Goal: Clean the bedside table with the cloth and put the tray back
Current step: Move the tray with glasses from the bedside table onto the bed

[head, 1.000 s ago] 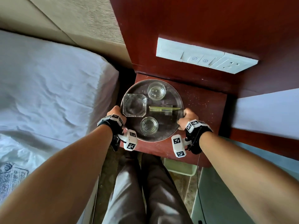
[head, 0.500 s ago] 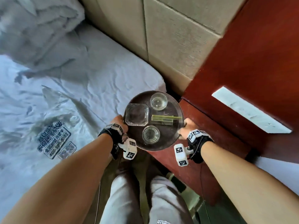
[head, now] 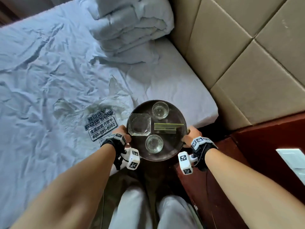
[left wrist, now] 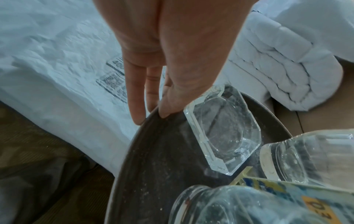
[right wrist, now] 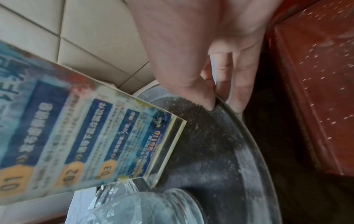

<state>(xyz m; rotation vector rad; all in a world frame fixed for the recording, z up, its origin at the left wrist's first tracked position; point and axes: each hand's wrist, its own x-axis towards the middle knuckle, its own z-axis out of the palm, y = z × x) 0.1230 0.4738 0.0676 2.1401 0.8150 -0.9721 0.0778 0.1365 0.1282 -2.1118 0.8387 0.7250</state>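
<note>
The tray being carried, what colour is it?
Dark brown, dusted with pale specks. The tray shows best in the head view.

A second ago the tray point(head: 179, 142) sat on the red-brown counter point(head: 219, 187). Now it is clear of the counter, carried leftward and held over the gap at the corner of the bed point(head: 173, 86). The view has swung with it toward the bed.

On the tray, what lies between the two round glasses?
Between the far glass and the near glass lie the ashtray's right edge and the card stand's left end, in the head view.
</note>
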